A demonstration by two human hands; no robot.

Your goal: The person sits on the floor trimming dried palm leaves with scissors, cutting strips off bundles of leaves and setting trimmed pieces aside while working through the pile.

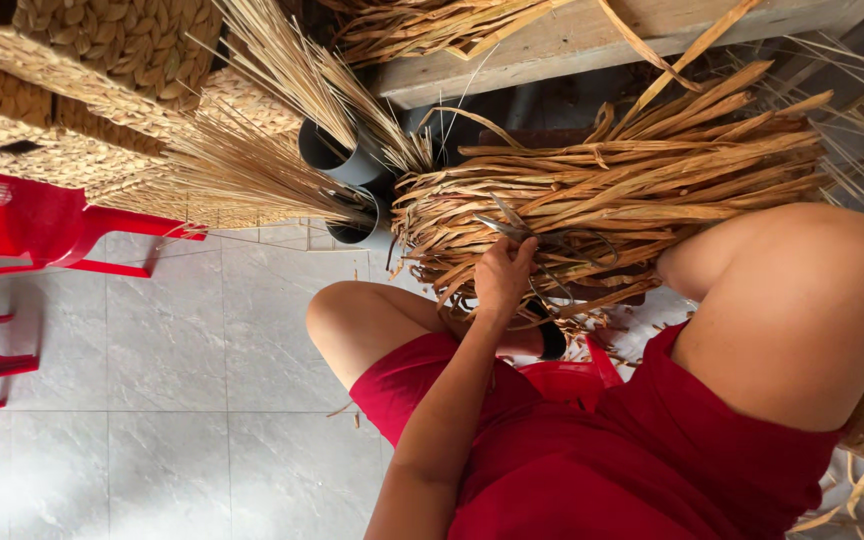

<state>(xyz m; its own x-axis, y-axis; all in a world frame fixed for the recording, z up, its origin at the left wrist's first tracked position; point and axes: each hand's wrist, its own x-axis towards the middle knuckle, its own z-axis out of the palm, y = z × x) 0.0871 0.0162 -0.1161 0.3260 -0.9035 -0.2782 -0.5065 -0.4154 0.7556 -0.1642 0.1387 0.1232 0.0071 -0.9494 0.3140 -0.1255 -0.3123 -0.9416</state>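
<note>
A large bundle of dried flat leaves (612,190) was seen lying across the seated person's lap, between the two bare knees, its loose ends fanned out toward the grey pipes (347,165). One hand (504,275) was closed around the handles of a pair of scissors (532,235), whose blades were pressed in among the leaf ends at the near side of the bundle. Which hand this was could not be told with certainty from the view, and the other hand was not in view at all. The work was judged to be at an early or middle stage: most ends were still ragged and uneven, and only a few short scraps lay on the tiled floor (192,330). Finished woven baskets (102,60) were stacked beyond a red plastic chair (32,220).
</note>
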